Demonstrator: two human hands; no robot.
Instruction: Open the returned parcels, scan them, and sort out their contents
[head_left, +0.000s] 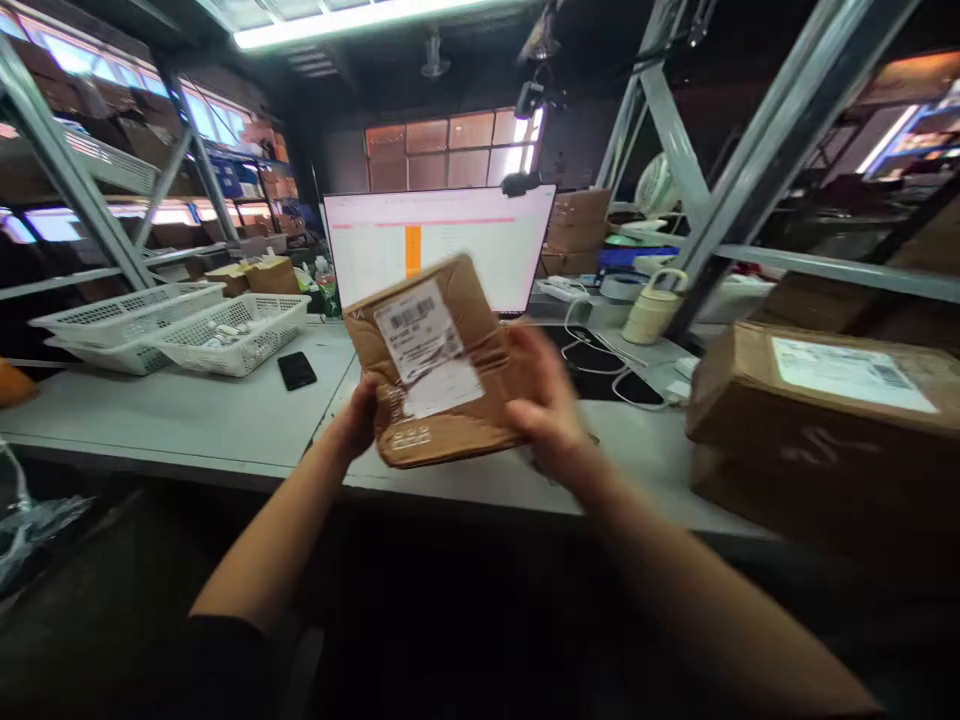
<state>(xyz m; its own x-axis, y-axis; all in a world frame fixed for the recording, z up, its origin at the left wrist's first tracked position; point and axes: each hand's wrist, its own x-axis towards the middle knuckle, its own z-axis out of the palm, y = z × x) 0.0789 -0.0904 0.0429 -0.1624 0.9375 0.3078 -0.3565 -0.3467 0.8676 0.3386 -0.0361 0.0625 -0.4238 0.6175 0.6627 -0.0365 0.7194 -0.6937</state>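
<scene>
A brown cardboard package [457, 430] with a white barcode label [431, 345] is held up, tilted, over the desk's front part. My left hand [358, 418] grips its lower left edge, the fingers partly hidden behind it. On the right side, my right hand [551, 405] is closed around the package's edge, a little blurred, with the thumb lying on the front face. Behind the package a lit monitor [495, 240] shows a page with an orange column.
Left on the white desk [225, 420] are white plastic baskets [232, 345] and a black phone [297, 371]. Rightward sit a cream jug-like container [654, 308], white cables [626, 365] and a large labelled carton [817, 440]. Metal rack posts [780, 120] rise at the right.
</scene>
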